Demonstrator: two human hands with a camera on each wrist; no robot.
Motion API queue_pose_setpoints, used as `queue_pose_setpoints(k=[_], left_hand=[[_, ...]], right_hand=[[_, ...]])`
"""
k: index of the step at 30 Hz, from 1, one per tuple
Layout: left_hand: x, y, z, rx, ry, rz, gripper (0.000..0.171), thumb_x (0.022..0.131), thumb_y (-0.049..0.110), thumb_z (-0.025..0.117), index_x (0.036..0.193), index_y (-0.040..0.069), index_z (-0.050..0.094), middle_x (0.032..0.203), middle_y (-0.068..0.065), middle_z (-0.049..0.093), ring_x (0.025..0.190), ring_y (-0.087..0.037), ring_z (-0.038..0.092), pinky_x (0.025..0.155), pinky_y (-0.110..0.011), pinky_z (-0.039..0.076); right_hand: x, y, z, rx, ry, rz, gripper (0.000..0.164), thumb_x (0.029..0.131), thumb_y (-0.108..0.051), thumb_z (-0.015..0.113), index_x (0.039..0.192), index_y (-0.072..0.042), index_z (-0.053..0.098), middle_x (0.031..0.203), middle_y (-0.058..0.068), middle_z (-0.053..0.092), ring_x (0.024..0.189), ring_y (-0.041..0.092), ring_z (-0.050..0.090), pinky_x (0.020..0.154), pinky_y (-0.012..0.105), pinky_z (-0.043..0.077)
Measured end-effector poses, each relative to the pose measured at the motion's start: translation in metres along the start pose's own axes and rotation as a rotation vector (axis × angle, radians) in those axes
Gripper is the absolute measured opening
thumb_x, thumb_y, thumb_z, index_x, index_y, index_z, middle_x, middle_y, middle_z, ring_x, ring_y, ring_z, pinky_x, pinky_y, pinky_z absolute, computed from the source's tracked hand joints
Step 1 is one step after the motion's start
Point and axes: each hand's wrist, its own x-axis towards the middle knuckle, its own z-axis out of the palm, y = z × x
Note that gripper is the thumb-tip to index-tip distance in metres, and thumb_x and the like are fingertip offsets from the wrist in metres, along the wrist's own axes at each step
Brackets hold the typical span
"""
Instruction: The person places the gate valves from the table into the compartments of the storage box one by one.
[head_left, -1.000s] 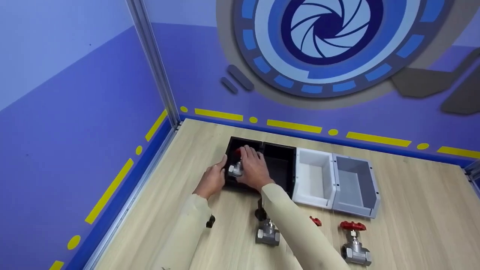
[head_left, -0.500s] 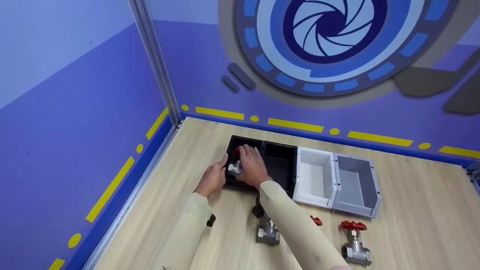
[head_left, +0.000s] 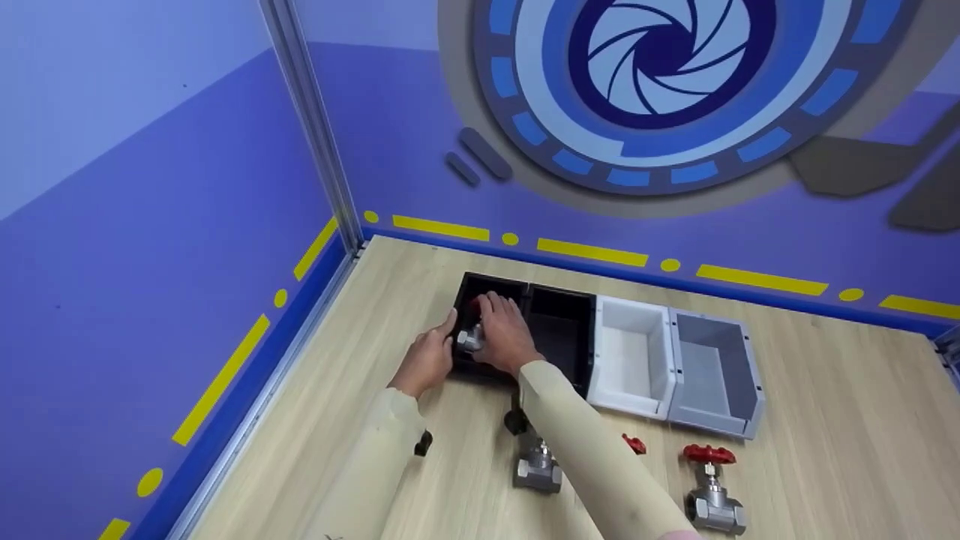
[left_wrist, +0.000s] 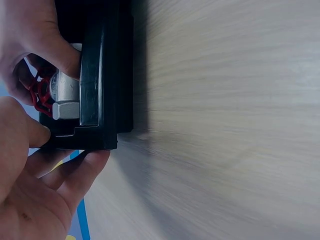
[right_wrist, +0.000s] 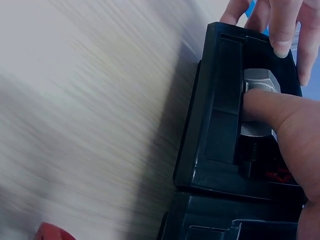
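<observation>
My right hand [head_left: 508, 334] reaches into the leftmost black bin [right_wrist: 217, 107] and grips a gate valve [head_left: 469, 341] with a silver body and a red handwheel. In the right wrist view its thumb [right_wrist: 265, 107] lies across the valve's metal body. The valve sits inside the bin, near the low front wall. My left hand [head_left: 425, 361] pinches the bin's left side wall, thumb at the rim and fingers [left_wrist: 82, 175] on the outside. Most of the handwheel is hidden behind the right hand in the head view.
A second black bin [head_left: 559, 330], a white bin [head_left: 630, 319] and a grey bin [head_left: 709, 421] adjoin on the right. Nearer stand a valve [head_left: 538, 474] beside a black part [head_left: 516, 421], a red-wheeled valve [head_left: 715, 511] and a red handwheel [head_left: 634, 444] partly behind the right sleeve.
</observation>
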Motion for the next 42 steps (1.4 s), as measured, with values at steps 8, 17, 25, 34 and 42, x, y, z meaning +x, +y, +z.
queue_pose_setpoints(k=[8,17,25,34,42], left_hand=[[-0.001,0.0,0.001,-0.011,0.006,-0.005,0.05,0.092,0.004,0.047,0.14,0.004,0.035,0.13,-0.019,0.052,0.114,-0.027,0.054,0.092,-0.041,0.046],[0.0,-0.001,0.003,-0.019,0.009,0.027,0.049,0.092,0.003,0.047,0.14,0.002,0.035,0.131,-0.02,0.05,0.116,-0.028,0.053,0.093,-0.041,0.045],[-0.001,0.0,0.001,-0.022,0.013,0.036,0.049,0.092,0.003,0.046,0.14,0.002,0.035,0.131,-0.02,0.05,0.116,-0.028,0.053,0.094,-0.04,0.045],[-0.002,0.001,0.0,-0.026,0.009,0.02,0.049,0.092,0.003,0.046,0.14,0.003,0.035,0.131,-0.019,0.05,0.116,-0.028,0.053,0.094,-0.04,0.045],[-0.001,-0.002,0.001,-0.011,0.039,0.026,0.049,0.092,0.004,0.047,0.139,0.003,0.037,0.13,-0.019,0.052,0.115,-0.028,0.054,0.094,-0.04,0.045]], right_hand=[[0.001,0.0,0.003,-0.018,-0.026,0.018,0.097,0.057,-0.035,0.084,0.136,-0.007,0.034,0.142,0.016,0.037,0.131,0.032,0.036,0.111,0.044,0.026],[0.001,0.0,0.004,-0.073,-0.059,0.03,0.098,0.058,-0.034,0.084,0.137,-0.008,0.032,0.143,0.015,0.035,0.131,0.031,0.036,0.11,0.044,0.026],[0.0,-0.001,0.006,-0.164,-0.023,-0.008,0.099,0.058,-0.038,0.084,0.136,-0.005,0.033,0.141,0.016,0.039,0.129,0.032,0.04,0.106,0.045,0.032],[0.0,-0.001,0.009,-0.184,0.014,-0.018,0.098,0.056,-0.039,0.084,0.135,-0.005,0.036,0.138,0.016,0.043,0.125,0.031,0.045,0.104,0.045,0.035],[0.003,-0.002,0.011,-0.2,0.042,-0.025,0.093,0.056,-0.037,0.084,0.131,-0.004,0.039,0.133,0.017,0.048,0.117,0.032,0.051,0.1,0.045,0.038]])
